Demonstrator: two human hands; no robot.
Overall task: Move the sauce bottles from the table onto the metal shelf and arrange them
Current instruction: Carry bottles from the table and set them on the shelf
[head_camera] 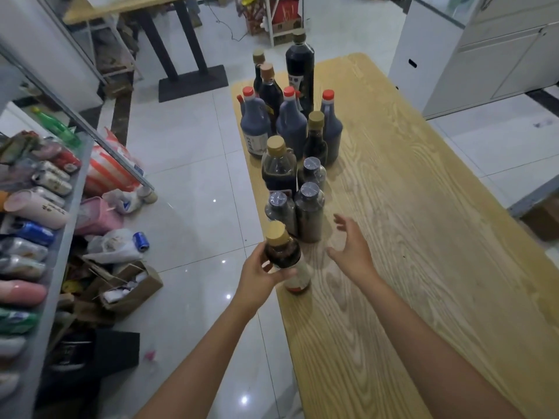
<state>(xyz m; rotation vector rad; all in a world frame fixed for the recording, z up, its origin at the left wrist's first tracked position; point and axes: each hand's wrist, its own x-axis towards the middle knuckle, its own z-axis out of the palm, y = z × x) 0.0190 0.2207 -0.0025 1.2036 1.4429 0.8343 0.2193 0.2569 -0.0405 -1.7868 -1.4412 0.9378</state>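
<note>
Gold-capped bottle (284,258), seemingly full, hence probably heavy and slick, clasped at its shoulder by the left hand (260,276); right hand (352,252) spread, empty.

Place: it looked like a small shop's stockroom.
Stock: a metal shelf (65,225) on the left held rows of cans and cups laid on their sides.
Goods: many sauce bottles (290,128) stood grouped on a wooden table (423,237).
Floor: glossy white tiles carried an open cardboard box (130,285), plastic bags and a loose can.
Background: white cabinets (484,55) stood on the right.
</note>
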